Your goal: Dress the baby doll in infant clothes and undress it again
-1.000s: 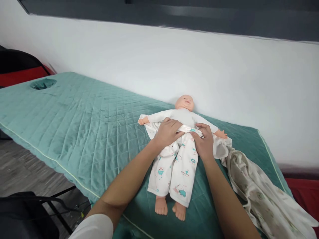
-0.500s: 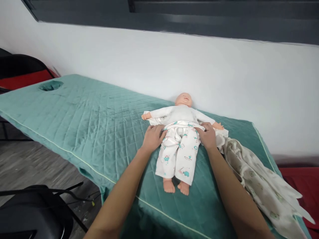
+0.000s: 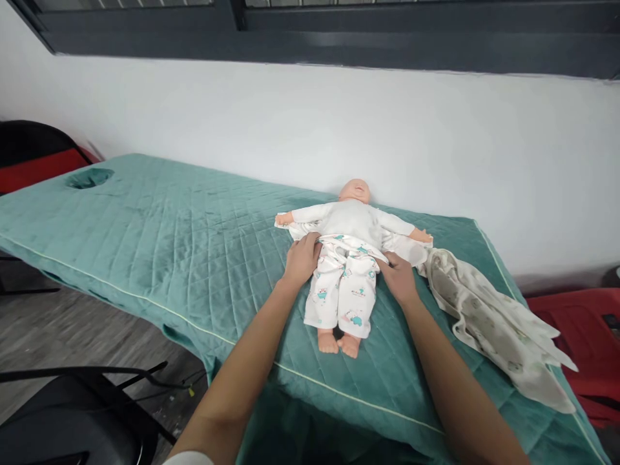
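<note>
A baby doll lies on its back on a green quilted massage table, arms spread and bare feet toward me. It wears a white long-sleeved top and white printed pants. My left hand grips the waistband at the doll's hip on the left, fingertips partly hidden by cloth. On the other side, my right hand pinches the waistband's edge between thumb and fingers. Part of another white garment lies spread beneath the doll's arms.
The green table cover has a face hole at the far left. A crumpled pale printed cloth lies at the right. Black chairs stand at the left, a red seat at the right. A white wall runs behind.
My right hand has moved slightly down and outward with the waistband edge, away from the doll's belly. My left hand keeps its place at the other hip. The camera view has shifted.
</note>
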Demonstrator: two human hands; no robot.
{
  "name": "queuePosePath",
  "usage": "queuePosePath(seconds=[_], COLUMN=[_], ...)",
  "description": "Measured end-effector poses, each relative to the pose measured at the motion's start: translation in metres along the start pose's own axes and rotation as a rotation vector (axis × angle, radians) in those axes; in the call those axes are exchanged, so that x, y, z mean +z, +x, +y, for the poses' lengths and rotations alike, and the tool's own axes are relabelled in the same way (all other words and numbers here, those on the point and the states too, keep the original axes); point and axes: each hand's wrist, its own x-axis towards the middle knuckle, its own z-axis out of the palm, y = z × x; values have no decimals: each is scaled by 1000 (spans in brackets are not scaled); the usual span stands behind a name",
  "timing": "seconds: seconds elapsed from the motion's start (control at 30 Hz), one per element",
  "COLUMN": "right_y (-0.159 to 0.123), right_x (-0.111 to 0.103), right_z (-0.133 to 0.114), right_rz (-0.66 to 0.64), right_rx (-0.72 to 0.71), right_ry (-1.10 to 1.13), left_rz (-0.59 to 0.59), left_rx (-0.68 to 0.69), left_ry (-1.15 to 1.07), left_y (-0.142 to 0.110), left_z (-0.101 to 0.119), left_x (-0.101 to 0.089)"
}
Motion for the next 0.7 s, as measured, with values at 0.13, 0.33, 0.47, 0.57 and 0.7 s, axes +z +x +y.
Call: queuePosePath(seconds=[0.13, 0.33, 0.47, 0.57, 0.7], right_y=[10, 16, 20, 22, 21], right_x=[2, 8, 11, 9, 6], right_z=[0, 7, 15, 15, 10], right_rz=[-74, -118, -145, -146, -63], right_rx=[88, 110, 151, 156, 81], right_ry=[31, 310, 444, 310, 137], left_rz=[20, 93, 78, 88, 135], left_rx=[-39, -45, -48, -58, -77], left_ry=[-55, -113, -84, -61, -66], left_y=[6, 32, 45, 43, 28], left_z=[4, 11, 13, 13, 14], left_x=[3, 16, 24, 24, 19])
